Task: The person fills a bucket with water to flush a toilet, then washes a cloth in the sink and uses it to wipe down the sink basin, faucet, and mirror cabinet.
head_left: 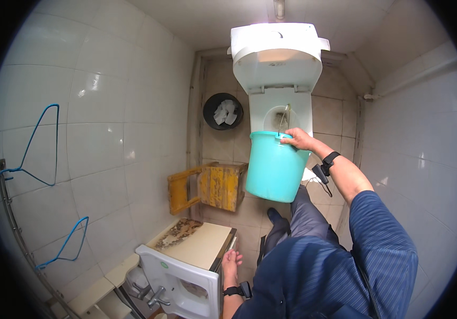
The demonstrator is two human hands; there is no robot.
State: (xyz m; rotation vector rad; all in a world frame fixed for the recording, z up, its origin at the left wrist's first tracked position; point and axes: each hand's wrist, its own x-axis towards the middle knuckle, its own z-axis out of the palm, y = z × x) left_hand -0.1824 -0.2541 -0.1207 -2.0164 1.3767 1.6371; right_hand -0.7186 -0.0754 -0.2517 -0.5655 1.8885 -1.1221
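A turquoise bucket [275, 169] is held at the front of the toilet [276, 74], on the person's side of it, and hides the toilet's near edge from view. Its long axis runs roughly in line with the toilet, with the rim toward the bowl and the base toward the person, so it appears tipped that way. Its wire handle [280, 121] reaches out over the bowl. Whether the bucket touches the toilet, or what it contains, I cannot tell.

The right hand [298, 139] is the nearer one to the toilet, closed on the bucket's rim at its right side, beside where the handle joins. The left hand [232, 260] is well back from the toilet and to its left, fingers loosely curled and apart, with nothing visible in it. It is close to a cream-topped cabinet [207, 242]; contact is unclear.

Just left of the toilet stands a dark bin [208, 117] with white paper [225, 113] inside; nearer the person than that is a worn yellow stool [219, 187].
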